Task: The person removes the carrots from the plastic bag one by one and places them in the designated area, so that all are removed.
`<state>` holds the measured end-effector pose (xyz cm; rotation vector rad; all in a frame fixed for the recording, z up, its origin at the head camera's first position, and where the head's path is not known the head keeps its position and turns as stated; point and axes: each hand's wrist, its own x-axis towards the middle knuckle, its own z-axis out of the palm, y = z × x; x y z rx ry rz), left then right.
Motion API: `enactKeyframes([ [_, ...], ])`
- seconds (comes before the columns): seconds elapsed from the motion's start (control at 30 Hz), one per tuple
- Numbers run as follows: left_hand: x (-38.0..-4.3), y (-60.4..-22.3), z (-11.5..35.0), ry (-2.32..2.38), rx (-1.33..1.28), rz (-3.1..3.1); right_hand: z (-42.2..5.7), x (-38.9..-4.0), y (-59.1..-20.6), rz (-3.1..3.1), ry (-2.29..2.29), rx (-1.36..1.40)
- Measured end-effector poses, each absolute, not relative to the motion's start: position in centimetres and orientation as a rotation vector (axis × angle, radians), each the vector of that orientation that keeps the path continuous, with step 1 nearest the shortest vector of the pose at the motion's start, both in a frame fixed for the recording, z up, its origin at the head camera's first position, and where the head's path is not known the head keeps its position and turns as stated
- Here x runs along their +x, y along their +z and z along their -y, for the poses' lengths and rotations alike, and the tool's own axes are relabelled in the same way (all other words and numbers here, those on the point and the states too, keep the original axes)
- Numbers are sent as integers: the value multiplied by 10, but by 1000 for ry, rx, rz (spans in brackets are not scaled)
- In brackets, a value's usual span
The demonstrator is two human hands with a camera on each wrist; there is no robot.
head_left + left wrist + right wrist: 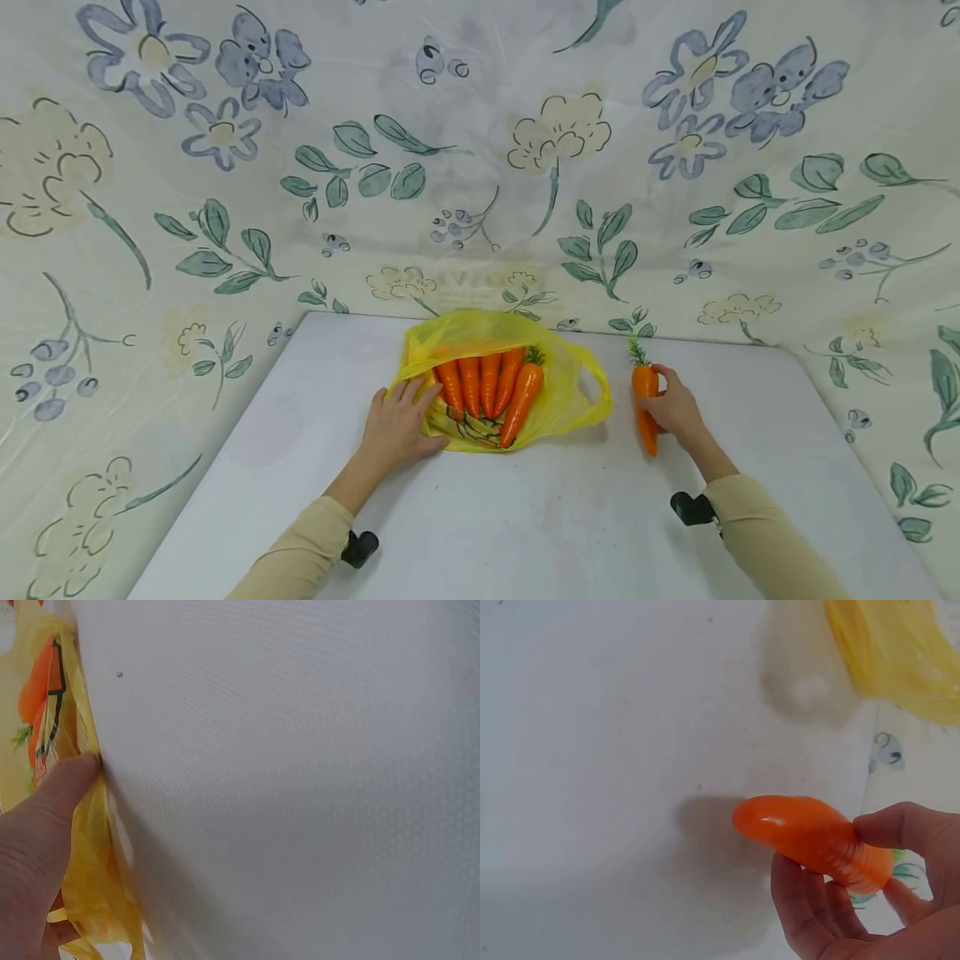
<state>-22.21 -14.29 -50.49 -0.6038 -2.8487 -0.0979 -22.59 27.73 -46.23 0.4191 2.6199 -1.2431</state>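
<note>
A yellow plastic bag (pixel 570 400) lies on its side on the white table, with several orange carrots inside showing through its mouth and thin film. One carrot with a green top (pixel 522 400) slants at the right of the row. My left hand (pixel 397 425) rests spread on the bag's left side, its thumb on the near edge; the left wrist view shows the thumb (pixel 67 784) against the yellow film. To the right of the bag, my right hand (pixel 672 410) holds another carrot (pixel 645 408) between thumb and fingers, leafy top pointing away. In the right wrist view this carrot (pixel 802 829) casts a shadow on the table.
The white table (pixel 525 533) reaches back to a wall of flower-printed cloth (pixel 480 233), which also hangs at both sides. The bag's handle loop (pixel 600 383) sticks out towards the right hand. A dark device sits at each wrist.
</note>
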Motion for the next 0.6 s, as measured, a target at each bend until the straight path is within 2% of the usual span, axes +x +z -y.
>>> enactKeyframes([
  [0.6, -221, -503, 142, -108, -585, 2877, -270, -224, -479, -2628, -1167, 426],
])
